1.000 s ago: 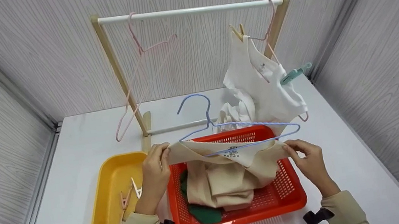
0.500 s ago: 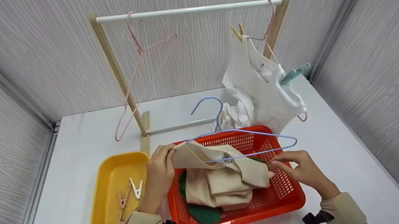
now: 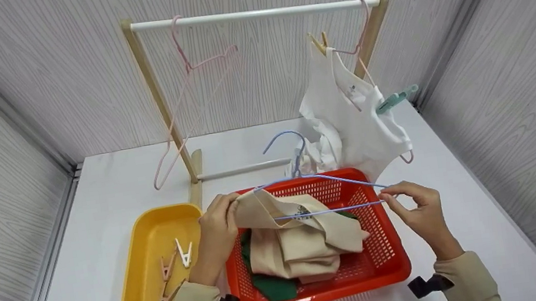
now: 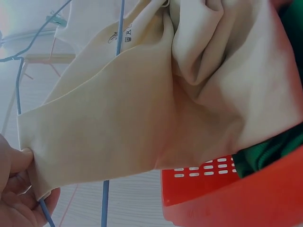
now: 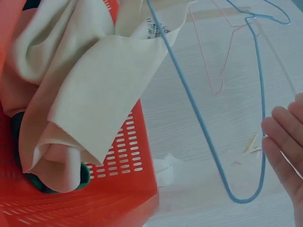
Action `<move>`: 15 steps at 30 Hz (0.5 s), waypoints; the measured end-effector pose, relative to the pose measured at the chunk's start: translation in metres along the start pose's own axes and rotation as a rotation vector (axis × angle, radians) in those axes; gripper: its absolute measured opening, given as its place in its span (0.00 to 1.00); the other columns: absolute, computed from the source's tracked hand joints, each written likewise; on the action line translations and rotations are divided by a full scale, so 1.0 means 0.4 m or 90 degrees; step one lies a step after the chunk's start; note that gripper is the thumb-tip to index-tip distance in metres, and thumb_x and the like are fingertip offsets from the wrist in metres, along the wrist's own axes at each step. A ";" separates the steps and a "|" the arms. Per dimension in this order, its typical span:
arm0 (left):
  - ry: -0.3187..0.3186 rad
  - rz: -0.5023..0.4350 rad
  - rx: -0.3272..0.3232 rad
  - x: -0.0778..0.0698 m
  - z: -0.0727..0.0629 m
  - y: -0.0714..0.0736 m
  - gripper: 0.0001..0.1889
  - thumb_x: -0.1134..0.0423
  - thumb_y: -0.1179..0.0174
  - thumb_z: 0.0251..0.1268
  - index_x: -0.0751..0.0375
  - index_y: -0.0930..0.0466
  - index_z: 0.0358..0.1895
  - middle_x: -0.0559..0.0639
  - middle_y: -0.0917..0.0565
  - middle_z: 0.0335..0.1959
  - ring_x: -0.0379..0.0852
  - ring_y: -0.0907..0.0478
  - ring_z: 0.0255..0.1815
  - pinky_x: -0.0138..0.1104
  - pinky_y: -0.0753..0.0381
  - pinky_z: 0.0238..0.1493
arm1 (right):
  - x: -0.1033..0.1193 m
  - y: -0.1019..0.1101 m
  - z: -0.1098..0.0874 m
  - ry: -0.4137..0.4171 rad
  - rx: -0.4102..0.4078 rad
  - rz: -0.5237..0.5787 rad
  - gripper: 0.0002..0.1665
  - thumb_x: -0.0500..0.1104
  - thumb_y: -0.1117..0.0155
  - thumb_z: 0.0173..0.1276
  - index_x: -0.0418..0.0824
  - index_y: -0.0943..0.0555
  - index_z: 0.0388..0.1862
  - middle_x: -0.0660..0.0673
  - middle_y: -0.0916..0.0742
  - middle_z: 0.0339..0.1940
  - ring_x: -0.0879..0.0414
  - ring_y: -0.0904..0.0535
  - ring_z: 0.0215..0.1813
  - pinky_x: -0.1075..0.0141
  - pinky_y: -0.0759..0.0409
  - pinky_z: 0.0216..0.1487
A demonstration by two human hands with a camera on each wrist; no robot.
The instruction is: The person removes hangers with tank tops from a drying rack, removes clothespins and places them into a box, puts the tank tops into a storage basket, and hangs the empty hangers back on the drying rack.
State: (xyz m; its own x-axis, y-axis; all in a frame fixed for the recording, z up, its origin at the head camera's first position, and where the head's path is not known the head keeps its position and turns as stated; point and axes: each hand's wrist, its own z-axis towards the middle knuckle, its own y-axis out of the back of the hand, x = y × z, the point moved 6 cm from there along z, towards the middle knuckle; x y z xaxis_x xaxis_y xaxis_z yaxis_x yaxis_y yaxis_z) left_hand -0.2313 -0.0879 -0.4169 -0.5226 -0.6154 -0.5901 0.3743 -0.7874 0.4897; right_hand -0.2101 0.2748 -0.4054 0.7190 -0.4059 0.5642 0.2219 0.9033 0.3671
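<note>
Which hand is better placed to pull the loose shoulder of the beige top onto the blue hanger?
Probably the right hand: it is at the blue hanger's bare end, nearer the beige top's loose shoulder. The left hand pinches the opposite shoulder.

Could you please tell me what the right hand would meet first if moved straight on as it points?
The right hand would likely meet the blue hanger first; whether they touch is unclear.
</note>
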 end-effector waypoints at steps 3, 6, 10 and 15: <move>0.001 0.004 0.000 -0.002 0.001 -0.001 0.06 0.71 0.44 0.66 0.66 0.18 0.40 0.56 0.15 0.34 0.49 0.17 0.37 0.43 0.15 0.42 | 0.006 0.011 0.010 0.017 -0.042 0.017 0.09 0.18 0.34 0.49 0.24 0.17 0.31 0.44 0.11 0.30 0.70 0.17 0.38 0.81 0.20 0.49; 0.002 0.010 0.002 -0.003 0.002 -0.001 0.06 0.71 0.44 0.66 0.65 0.18 0.40 0.55 0.15 0.33 0.49 0.17 0.36 0.43 0.16 0.41 | 0.008 0.016 0.016 0.014 -0.063 0.038 0.09 0.18 0.35 0.50 0.22 0.18 0.32 0.48 0.11 0.33 0.68 0.16 0.40 0.79 0.20 0.53; 0.005 0.009 0.006 -0.005 0.003 0.001 0.06 0.70 0.44 0.67 0.64 0.18 0.40 0.55 0.15 0.33 0.48 0.17 0.36 0.42 0.16 0.39 | 0.002 0.015 0.021 -0.014 -0.053 0.013 0.17 0.15 0.36 0.47 0.24 0.18 0.38 0.51 0.11 0.39 0.70 0.17 0.47 0.78 0.22 0.58; -0.007 -0.020 0.007 -0.011 0.002 0.003 0.06 0.71 0.44 0.66 0.65 0.18 0.41 0.55 0.15 0.34 0.48 0.17 0.36 0.42 0.15 0.41 | -0.019 0.006 0.016 -0.043 -0.009 -0.053 0.20 0.18 0.35 0.50 0.27 0.18 0.43 0.37 0.11 0.40 0.76 0.19 0.52 0.81 0.25 0.60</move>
State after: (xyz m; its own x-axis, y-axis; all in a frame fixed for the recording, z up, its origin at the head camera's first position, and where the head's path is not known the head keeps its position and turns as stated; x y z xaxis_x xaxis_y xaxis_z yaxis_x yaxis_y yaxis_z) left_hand -0.2291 -0.0860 -0.4132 -0.5429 -0.5893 -0.5983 0.3490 -0.8064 0.4775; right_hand -0.2193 0.2793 -0.4038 0.6518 -0.4874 0.5810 0.2888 0.8679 0.4041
